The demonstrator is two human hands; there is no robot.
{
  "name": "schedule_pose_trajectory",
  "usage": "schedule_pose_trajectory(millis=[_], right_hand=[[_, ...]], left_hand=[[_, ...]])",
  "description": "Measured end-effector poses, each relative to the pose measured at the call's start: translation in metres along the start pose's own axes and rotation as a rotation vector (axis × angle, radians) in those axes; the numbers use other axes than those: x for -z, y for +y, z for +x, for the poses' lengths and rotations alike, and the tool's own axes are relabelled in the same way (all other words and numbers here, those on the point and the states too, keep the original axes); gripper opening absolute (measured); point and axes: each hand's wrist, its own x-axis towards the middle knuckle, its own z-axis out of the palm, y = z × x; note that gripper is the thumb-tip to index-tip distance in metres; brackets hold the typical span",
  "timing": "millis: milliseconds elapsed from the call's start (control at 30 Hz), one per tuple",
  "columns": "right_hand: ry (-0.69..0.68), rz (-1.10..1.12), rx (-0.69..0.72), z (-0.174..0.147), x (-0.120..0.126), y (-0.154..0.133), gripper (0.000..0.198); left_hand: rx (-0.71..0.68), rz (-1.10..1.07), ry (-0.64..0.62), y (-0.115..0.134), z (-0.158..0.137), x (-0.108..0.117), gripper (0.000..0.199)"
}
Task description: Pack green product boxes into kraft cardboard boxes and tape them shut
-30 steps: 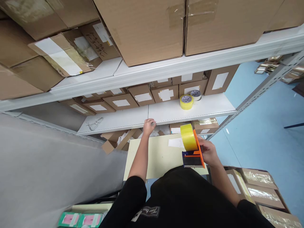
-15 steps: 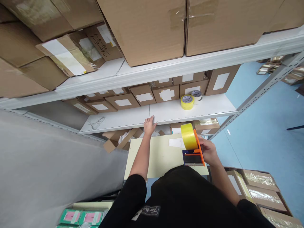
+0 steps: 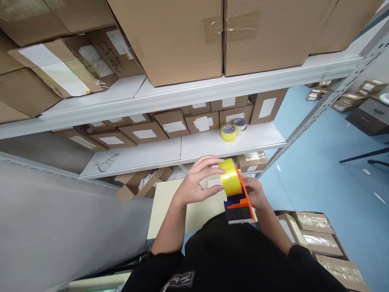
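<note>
While right fingers point(image 3: 251, 183) grip a dispenser point(image 3: 244, 201) and left fingers point(image 3: 209, 173) spread at its roll point(image 3: 230, 179), cartons point(image 3: 144, 133) (white-labelled) line the shelf point(image 3: 200, 145).

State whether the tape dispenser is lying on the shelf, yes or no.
No, the right hand is holding the tape dispenser, and the left hand is at its yellow tape roll.

My left hand point(image 3: 197, 182) and right hand point(image 3: 254, 192), close together.
Left thumb apart from curved fingers; right fingers curled, gripping.
</note>
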Motion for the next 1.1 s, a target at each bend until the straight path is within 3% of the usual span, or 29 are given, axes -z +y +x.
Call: schedule_pose_trajectory(millis=[233, 467, 533, 667, 733, 1100], right_hand=[[-0.050, 0.063, -0.076, 0.002, -0.003, -0.010, 0.035], [-0.032, 0.046, -0.015, 0.000, -0.003, -0.009, 0.035], [-0.027, 0.024, -0.013, -0.001, -0.003, -0.009, 0.035], [-0.063, -0.012, 0.040, 0.000, -0.002, -0.014, 0.031], [-0.078, -0.026, 0.077, 0.002, -0.002, -0.016, 0.026], [-0.104, -0.038, 0.090, 0.005, -0.005, -0.015, 0.024]], left_hand=[[-0.055, 0.052, -0.111, 0.018, 0.004, 0.008, 0.020], [-0.011, -0.060, -0.142, 0.022, 0.002, -0.001, 0.010], [0.007, -0.078, -0.104, 0.022, 0.000, -0.003, 0.019], [0.122, -0.090, -0.033, 0.021, -0.003, -0.005, 0.064], [0.137, -0.119, -0.043, 0.022, -0.004, -0.007, 0.074], [-0.025, -0.033, -0.002, 0.030, -0.014, -0.013, 0.059]])
